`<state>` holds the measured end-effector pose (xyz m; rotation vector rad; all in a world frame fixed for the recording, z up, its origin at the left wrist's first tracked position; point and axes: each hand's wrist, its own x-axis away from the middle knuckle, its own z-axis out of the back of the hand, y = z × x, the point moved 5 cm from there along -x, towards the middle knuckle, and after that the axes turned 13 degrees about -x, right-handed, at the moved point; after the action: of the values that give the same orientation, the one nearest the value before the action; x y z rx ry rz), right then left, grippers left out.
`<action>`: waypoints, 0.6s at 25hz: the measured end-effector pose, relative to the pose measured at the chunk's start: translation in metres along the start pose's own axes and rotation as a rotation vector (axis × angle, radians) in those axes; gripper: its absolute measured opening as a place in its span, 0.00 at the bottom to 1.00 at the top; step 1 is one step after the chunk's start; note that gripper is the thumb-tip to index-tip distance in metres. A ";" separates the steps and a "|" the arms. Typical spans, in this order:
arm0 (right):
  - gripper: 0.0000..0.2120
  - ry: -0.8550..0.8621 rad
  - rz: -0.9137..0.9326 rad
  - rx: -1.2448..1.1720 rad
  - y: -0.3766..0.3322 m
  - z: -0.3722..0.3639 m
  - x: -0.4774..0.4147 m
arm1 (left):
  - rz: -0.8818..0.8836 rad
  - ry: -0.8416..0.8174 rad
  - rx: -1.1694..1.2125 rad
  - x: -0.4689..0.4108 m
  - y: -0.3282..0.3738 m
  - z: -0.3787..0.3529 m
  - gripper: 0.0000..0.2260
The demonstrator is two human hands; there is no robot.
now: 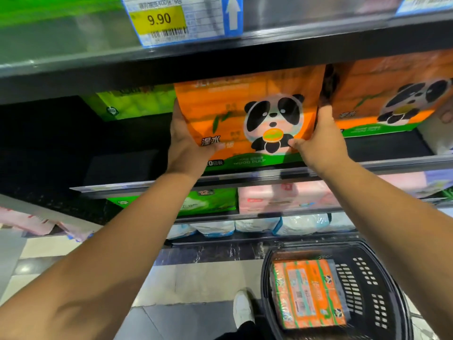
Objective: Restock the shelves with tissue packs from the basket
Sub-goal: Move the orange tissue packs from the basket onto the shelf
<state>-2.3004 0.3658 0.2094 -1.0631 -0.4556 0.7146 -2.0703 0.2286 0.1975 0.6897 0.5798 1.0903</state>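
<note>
An orange tissue pack (235,111) with a panda picture stands upright at the front of the middle shelf (392,164). My left hand (183,141) grips its left side, and my right hand (321,141) grips its right side, thumb on the front. A second orange panda pack (392,99) sits on the same shelf just to the right. Down on the floor at the lower right, a black basket (367,285) holds another orange tissue pack (308,293) lying flat.
Left of the held pack the shelf is dark, with a green pack (127,104) farther back. The shelf edge above carries a 9.90 price tag (161,19). Lower shelves hold green (208,201), pink (277,200) and white packs (257,224). A white shoe (242,310) stands by the basket.
</note>
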 end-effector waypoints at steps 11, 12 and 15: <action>0.20 0.001 0.235 0.317 0.028 -0.040 0.011 | -0.006 0.128 -0.121 -0.015 -0.017 -0.023 0.49; 0.20 -0.079 0.256 0.364 0.031 -0.048 0.010 | -0.013 0.136 -0.127 -0.017 -0.015 -0.025 0.49; 0.24 -0.094 0.252 0.401 0.030 -0.052 -0.007 | -0.021 0.153 -0.145 -0.033 -0.012 -0.034 0.50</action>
<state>-2.2803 0.3374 0.1599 -0.7159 -0.2437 1.0344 -2.0998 0.2015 0.1694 0.4762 0.6306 1.1598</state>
